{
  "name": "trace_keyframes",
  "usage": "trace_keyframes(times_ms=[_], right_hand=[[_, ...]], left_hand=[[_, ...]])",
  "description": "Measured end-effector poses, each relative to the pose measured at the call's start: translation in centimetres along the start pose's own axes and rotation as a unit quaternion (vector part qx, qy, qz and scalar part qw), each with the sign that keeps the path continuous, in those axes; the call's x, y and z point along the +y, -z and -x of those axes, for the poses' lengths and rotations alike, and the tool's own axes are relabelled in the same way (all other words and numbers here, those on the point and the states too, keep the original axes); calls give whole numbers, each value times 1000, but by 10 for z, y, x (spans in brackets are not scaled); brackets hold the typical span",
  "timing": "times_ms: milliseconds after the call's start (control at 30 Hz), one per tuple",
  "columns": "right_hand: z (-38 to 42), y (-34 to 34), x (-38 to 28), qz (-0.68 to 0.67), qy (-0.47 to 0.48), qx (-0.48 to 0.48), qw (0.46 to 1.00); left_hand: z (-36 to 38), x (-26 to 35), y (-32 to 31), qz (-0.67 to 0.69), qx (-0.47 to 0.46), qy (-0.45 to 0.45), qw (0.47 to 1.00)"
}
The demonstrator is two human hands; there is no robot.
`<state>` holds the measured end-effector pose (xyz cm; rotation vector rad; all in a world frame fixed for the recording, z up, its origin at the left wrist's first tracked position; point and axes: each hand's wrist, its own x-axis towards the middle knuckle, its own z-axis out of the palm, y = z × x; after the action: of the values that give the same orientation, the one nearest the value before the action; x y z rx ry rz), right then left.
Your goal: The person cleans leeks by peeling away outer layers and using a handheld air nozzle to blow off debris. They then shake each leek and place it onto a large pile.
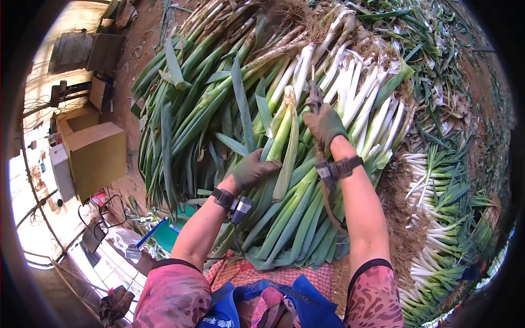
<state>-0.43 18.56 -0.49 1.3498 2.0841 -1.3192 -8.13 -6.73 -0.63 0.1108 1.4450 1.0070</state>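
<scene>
A large heap of leeks (197,109) lies before me, white stalks and roots towards the upper right, green leaves towards the left and bottom. My left hand (254,170), in a dark glove, is closed around the green part of a leek (281,134) whose pale end points up. My right hand (325,123), also gloved, grips a dark, thin-tipped tool (314,95); a brown hose or cord hangs below it past my wrist. Both wrists carry strapped devices. The right fingers are partly hidden behind the hand.
Cleaned leeks (432,229) lie in a long row at the right. Loose leaf scraps (432,49) cover the ground at the upper right. A cardboard box (95,153) stands at the left, with a green basin (167,235) and a blue-handled tool (147,235) at the lower left.
</scene>
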Motion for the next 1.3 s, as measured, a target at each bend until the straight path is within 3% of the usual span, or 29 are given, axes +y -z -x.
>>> trace_keyframes(times_ms=[100,200,267,400,500,567,633,700,767,833,967,1000,1200,1233,1300], right_hand=[[-8,1,-4,27,11,-5,1000],[0,1,-4,39,17,-24,999],[1,11,-12,31,3,-16,999],[-9,6,-27,51,22,-30,998],[-1,6,-29,93,-21,-148,984],[5,5,-8,107,-11,-142,984],[30,13,-3,80,-27,-89,992],[47,14,3,52,-30,-102,993],[62,10,8,30,-32,-103,994],[76,3,13,13,-36,-93,995],[94,-6,27,-29,-41,-82,995],[95,-15,33,-51,-27,-50,997],[106,-13,39,-42,-35,-54,997],[107,-12,39,-44,-38,-54,997],[110,-12,41,-66,-27,-40,997]], left_hand=[[6,15,-2,-39,-6,-6,999],[-3,-2,8,19,-32,-12,999],[-5,-6,14,-46,-42,-36,997],[-3,2,10,-31,-28,-13,999],[-8,2,20,-142,46,3,989],[-10,31,40,-278,199,10,940],[-17,62,57,-265,370,-159,876],[-35,92,96,-268,416,-208,844],[-52,115,131,-501,441,-159,727],[-61,136,123,-637,345,52,687],[-61,135,126,-680,260,75,681],[-54,132,124,-658,254,93,703],[-28,119,98,-693,256,81,669],[-29,97,104,-698,267,3,664],[-10,94,82,-474,198,22,858]])
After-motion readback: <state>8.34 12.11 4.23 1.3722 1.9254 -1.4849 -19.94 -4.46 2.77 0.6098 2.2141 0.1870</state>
